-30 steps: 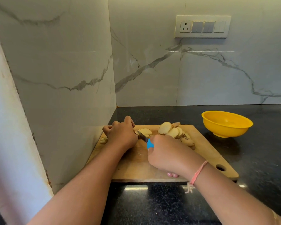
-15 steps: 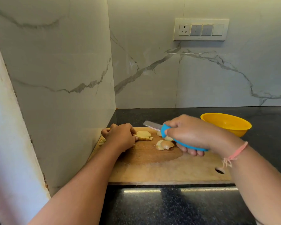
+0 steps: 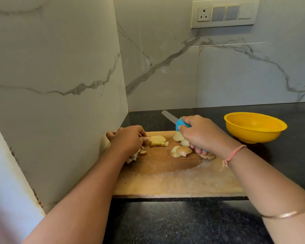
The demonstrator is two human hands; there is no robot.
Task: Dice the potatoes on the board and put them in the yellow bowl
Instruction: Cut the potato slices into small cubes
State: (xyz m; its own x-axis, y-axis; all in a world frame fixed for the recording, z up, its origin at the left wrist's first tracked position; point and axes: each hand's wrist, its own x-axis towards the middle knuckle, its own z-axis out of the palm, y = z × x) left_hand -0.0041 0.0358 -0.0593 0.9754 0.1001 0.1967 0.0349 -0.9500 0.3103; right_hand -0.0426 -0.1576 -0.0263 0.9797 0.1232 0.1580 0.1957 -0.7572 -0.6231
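The potato pieces [image 3: 157, 140] lay on the far half of the board [image 3: 165, 184]. A partly cut stack of slices sat at the far left, small dice [image 3: 136, 154] were scattered just near of it, and rounded skin-on slices [image 3: 181, 151] lay toward the middle, with more half hidden under the right hand [image 3: 202, 134]. They looked like raw potato, so probably firm, stiff and light. The cut faces were likely wet and slippery, and the dice small enough to roll or stick. The stack would best be steadied by its skin edge, well back from the cutting line, and the dice scooped up in a bunch rather than picked up singly. The left hand [image 3: 128, 140] rested knuckles-up on the board with its fingers [image 3: 144, 138] curled against the left end of the stack. Whether they pinched the stack or only touched it could not be told. The right hand's fingers were wrapped tightly round the blue handle of the knife [image 3: 180, 124], and the blade pointed far and left, clear above the board. The yellow bowl [image 3: 253, 128] stood on the dark counter [image 3: 183, 224] just right of the board's far corner, and no potato showed in the part of its inside that could be seen. No brand, label or writing could be read on the knife, the bowl or the board, nor on the switch plate [image 3: 224, 13] on the marble wall.
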